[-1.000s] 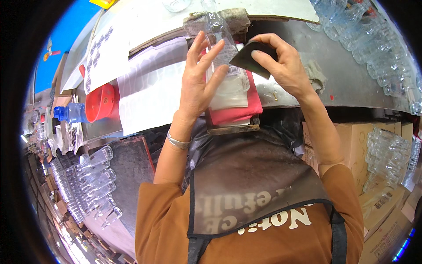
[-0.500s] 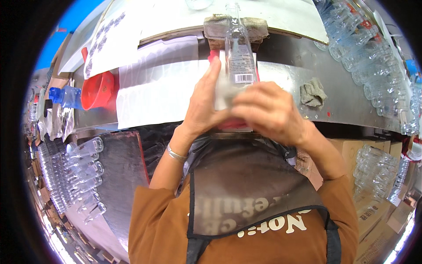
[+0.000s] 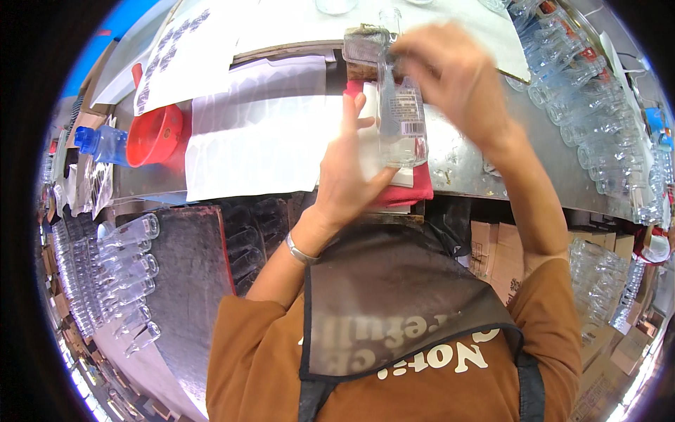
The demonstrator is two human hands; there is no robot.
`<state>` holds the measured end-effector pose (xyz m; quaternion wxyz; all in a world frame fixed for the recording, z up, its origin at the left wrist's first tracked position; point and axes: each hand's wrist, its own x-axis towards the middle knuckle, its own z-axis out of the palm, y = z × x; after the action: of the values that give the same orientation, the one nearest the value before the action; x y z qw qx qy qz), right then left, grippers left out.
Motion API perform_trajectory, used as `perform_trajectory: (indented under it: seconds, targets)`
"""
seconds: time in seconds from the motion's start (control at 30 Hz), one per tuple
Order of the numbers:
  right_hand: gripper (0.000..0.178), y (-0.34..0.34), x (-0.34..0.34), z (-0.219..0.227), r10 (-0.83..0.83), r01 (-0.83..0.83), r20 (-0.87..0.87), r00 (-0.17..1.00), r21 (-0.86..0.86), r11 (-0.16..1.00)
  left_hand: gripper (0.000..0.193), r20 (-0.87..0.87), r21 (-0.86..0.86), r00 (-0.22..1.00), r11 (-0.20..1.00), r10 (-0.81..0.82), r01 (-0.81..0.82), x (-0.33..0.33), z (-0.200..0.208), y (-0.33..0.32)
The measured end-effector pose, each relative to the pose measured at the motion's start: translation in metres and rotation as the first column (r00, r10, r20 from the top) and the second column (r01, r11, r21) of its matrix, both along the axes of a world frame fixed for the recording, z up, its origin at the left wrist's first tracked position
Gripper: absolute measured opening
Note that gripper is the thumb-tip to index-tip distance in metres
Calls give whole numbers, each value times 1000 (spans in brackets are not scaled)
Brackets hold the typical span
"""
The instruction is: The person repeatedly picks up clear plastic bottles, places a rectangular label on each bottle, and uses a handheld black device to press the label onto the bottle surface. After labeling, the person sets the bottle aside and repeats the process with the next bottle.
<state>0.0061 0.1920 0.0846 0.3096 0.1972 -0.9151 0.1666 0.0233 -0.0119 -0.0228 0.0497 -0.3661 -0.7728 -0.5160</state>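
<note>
A clear glass bottle with a printed back label and barcode lies with its base toward me, its neck over a cloth-wrapped block. Beside its lower left side is my left hand, fingers stretched up and thumb out near the base. My right hand is over the bottle's shoulder and neck, fingers bent and smeared by motion; whether it holds anything is hidden. Under the bottle are white paper and a red cloth.
White sheets cover the left of the metal table. A red tub and a blue-capped bottle stand left. Clear bottles are stacked at right; more glassware is at lower left. Cardboard boxes are below the table.
My right hand has moved up from the bottle's base to its shoulder and neck. My left hand has shifted slightly down and right, and the view has shifted a little.
</note>
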Motion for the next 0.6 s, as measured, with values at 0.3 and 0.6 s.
perform_trajectory:
  seconds: [0.3, 0.6]
  targets:
    - [22, 16, 19, -20, 122, -108, 57, 991, -201, 974, 116, -16, -39, 1000, 999, 8, -8, 3, 1, -2]
    - [25, 34, 36, -53, 145, -83, 88, 986, -492, 866, 110, 113, -23, 991, 997, -75, 78, 1, 1, -3]
